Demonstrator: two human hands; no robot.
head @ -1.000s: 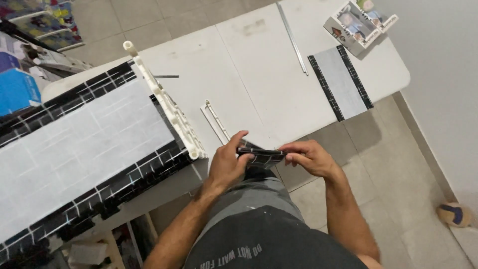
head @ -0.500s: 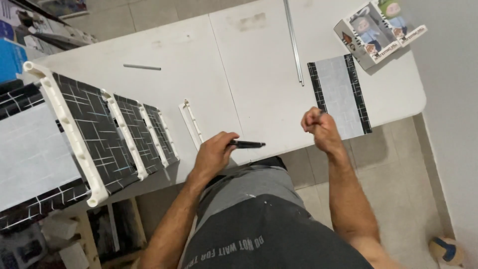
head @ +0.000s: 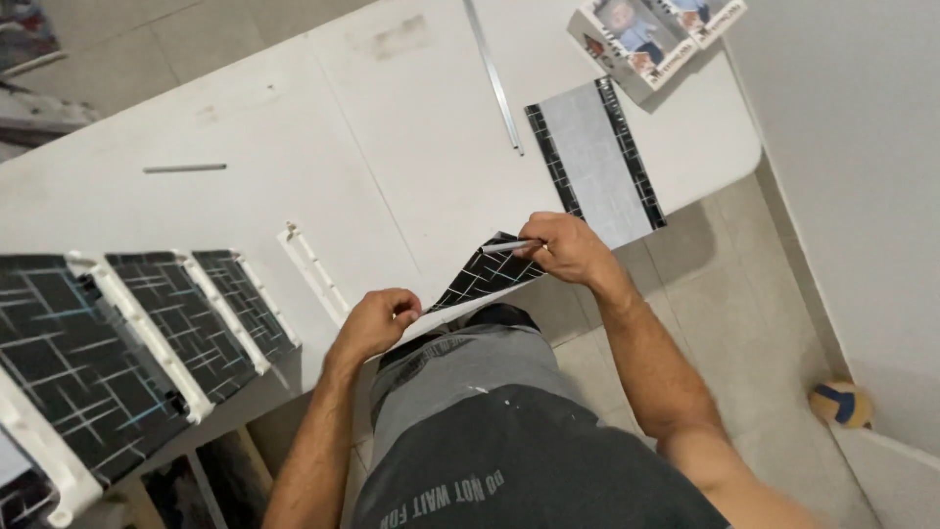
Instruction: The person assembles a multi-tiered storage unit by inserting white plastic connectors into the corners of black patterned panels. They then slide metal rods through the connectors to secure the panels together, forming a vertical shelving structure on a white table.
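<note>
Head view: both hands' fingers pinching black patterned sheet [head: 485,277] at table [head: 294,147] edge; L hand [head: 377,321], R hand [head: 568,247].

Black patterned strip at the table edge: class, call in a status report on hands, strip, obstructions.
Left hand pinching strip's near end. Right hand gripping far end with a thin silver tool. Black patterned strip lifted off white table. Nothing in the way.

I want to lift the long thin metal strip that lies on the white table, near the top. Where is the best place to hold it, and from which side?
Probably at the near end of the metal strip, pinched across its narrow width from above. It lies flat on the white table, so fingers cannot get underneath; that end points toward the person and has bare table around it. The black-edged grey sheet lies just to its right, apart from it.
</note>
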